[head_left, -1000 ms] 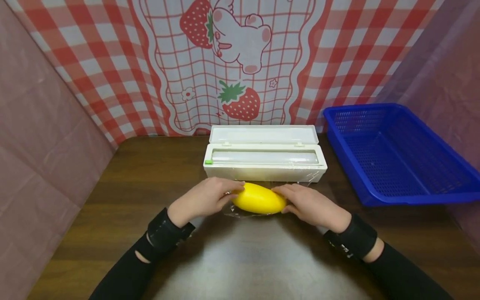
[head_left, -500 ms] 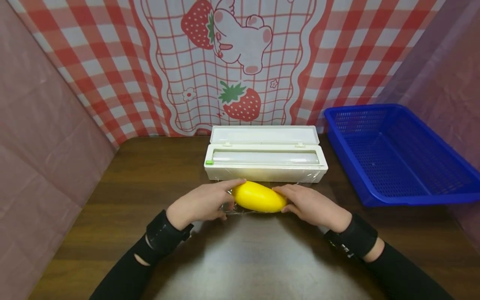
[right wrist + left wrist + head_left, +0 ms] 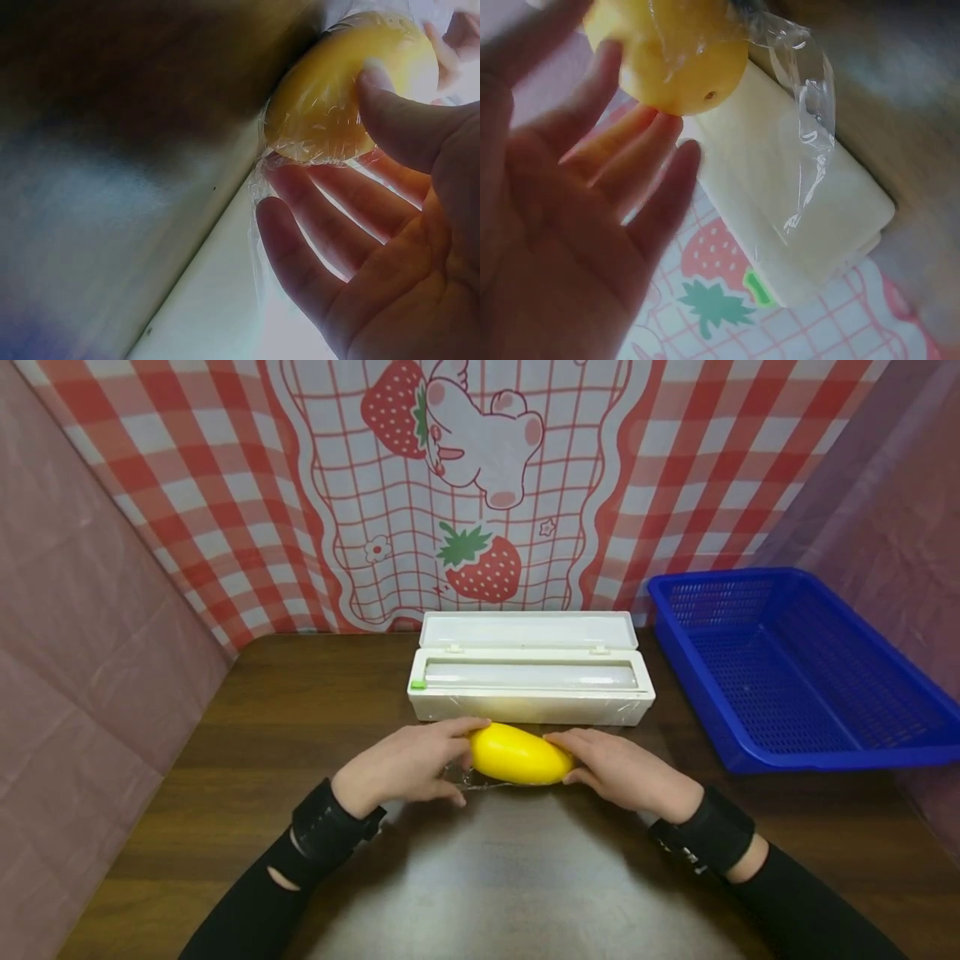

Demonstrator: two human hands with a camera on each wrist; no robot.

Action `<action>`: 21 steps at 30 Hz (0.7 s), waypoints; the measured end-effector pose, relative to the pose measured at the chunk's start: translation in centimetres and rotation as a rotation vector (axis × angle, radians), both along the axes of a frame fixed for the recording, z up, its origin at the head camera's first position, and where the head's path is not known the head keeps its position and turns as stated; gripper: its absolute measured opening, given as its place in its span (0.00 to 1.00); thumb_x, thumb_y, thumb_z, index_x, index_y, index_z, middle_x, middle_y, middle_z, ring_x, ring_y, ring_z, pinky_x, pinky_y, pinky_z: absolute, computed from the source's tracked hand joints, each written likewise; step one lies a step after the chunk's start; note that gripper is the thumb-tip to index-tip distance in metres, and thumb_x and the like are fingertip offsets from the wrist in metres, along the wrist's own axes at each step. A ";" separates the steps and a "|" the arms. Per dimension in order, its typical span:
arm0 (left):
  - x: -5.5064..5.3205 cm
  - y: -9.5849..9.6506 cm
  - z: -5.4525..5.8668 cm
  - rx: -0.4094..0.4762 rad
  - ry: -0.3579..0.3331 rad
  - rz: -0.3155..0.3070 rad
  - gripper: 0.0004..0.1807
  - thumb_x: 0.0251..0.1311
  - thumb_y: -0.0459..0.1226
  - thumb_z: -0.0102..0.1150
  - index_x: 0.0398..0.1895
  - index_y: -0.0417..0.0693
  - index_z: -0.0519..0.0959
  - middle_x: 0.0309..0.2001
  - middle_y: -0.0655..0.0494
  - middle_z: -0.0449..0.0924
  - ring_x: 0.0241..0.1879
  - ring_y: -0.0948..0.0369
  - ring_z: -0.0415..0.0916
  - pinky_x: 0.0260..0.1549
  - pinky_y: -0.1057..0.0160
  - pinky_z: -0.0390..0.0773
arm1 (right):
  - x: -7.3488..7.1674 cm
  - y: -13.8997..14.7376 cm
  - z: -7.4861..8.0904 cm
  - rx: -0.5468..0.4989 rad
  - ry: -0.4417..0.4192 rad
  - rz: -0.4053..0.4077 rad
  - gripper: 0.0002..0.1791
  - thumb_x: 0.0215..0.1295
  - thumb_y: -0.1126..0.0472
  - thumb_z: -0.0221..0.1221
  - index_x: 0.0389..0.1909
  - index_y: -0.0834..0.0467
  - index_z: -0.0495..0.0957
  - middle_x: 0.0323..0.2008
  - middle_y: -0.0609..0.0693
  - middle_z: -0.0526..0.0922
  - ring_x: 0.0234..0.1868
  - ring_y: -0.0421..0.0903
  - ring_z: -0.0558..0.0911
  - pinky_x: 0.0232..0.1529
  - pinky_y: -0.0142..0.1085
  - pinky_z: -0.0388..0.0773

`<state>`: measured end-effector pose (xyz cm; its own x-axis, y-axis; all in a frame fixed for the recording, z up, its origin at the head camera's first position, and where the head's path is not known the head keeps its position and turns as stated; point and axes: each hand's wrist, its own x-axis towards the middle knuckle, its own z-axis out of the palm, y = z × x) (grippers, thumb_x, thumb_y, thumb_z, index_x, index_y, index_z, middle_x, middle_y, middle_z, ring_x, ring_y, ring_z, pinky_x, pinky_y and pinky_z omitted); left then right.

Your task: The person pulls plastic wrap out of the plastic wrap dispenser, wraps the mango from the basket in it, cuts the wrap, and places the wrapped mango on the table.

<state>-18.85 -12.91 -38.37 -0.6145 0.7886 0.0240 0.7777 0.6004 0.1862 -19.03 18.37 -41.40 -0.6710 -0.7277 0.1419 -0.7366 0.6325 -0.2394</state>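
Observation:
A smooth yellow oval fruit (image 3: 521, 754) lies on the table in front of the white cling film box. Clear cling film (image 3: 810, 135) hangs loose around its left end and clings wrinkled to its right end. My left hand (image 3: 408, 762) has its fingers against the left end, with the thumb apart from it. A small dimple shows on that end in the left wrist view. My right hand (image 3: 626, 768) holds the right end between thumb and fingers; the little finger stands off the fruit in the right wrist view.
Just behind the fruit, the cling film box (image 3: 532, 708) has its lid up, a film roll (image 3: 528, 675) inside and a green slider (image 3: 418, 685) at the left. A blue plastic basket (image 3: 697, 693) stands on the right. A checked cloth (image 3: 225, 485) hangs at the back.
My left thumb has come away from the fruit and moved down, spreading from the fingers that stay at its left end. The right hand keeps its hold without visible movement.

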 end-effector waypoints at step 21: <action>-0.9 1.1 -1.3 0.259 0.160 0.094 0.16 0.60 0.41 0.56 0.49 0.46 0.76 0.42 0.60 0.77 0.33 0.70 0.69 0.38 0.71 0.71 | 0.1 -0.4 -0.2 -0.027 0.007 -0.018 0.38 0.53 0.42 0.62 0.63 0.54 0.65 0.54 0.46 0.74 0.52 0.41 0.72 0.50 0.39 0.69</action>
